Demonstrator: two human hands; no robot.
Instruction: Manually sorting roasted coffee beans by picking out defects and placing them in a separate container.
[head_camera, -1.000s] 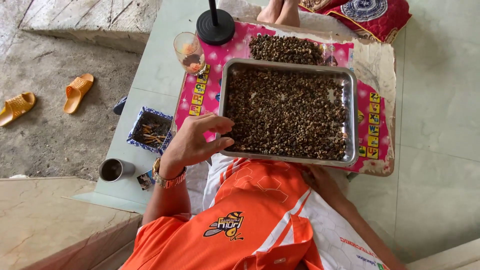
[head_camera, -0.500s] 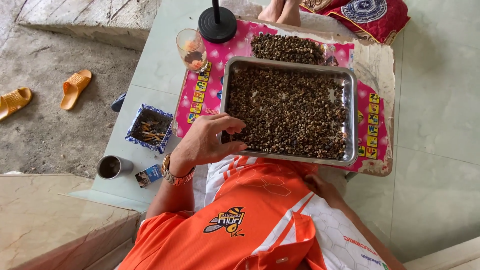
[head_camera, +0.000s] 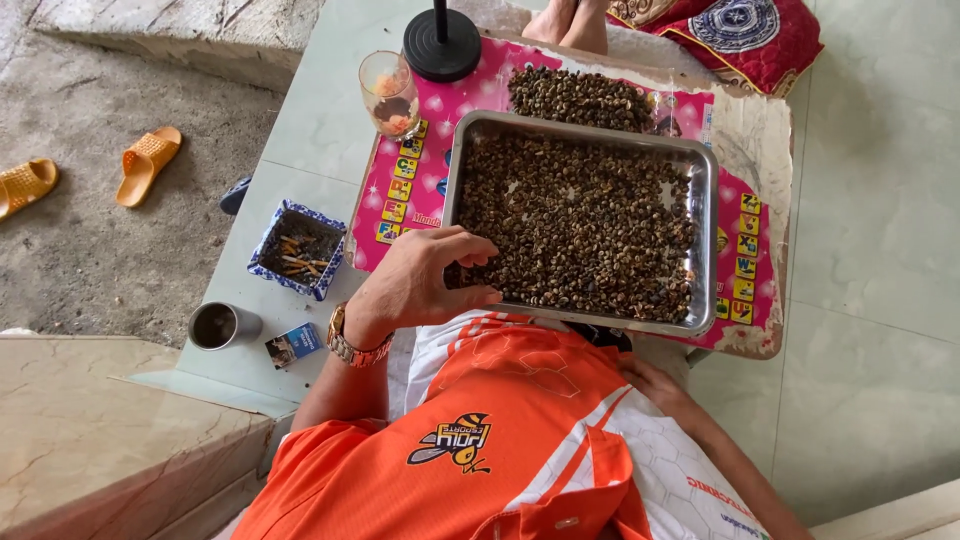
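While the metal tray (head_camera: 703, 240) full of small brown shells (head_camera: 575, 225) sits on the pink mat (head_camera: 405, 190) near its front edge, the left hand (head_camera: 420, 280) grips the tray's near-left corner, thumb and fingers curled over the rim. The right hand (head_camera: 650, 380) lies under the tray's front edge (its grip cannot be told). A blue ashtray (head_camera: 265, 245) lies left of the mat.
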